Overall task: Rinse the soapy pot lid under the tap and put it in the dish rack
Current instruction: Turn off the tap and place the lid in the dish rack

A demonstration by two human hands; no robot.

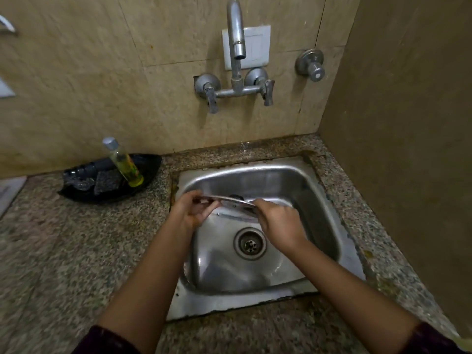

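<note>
The pot lid (pixel 231 203) sits nearly edge-on over the far half of the sink (pixel 268 175), below the tap (pixel 236 34); left hand (pixel 194 212) and right hand (pixel 278 221) each keep a closed grip on opposite rims

The thin, round stainless-steel pot lid (pixel 231 202) is seen almost edge-on, held nearly level over the basin of the steel sink (pixel 319 200). A dark knob is glimpsed on its top. Its rim is gripped by the left hand (pixel 194 210) and the right hand (pixel 277 219). The curved, wall-mounted steel tap (pixel 236 34) is fixed well above it.
</note>
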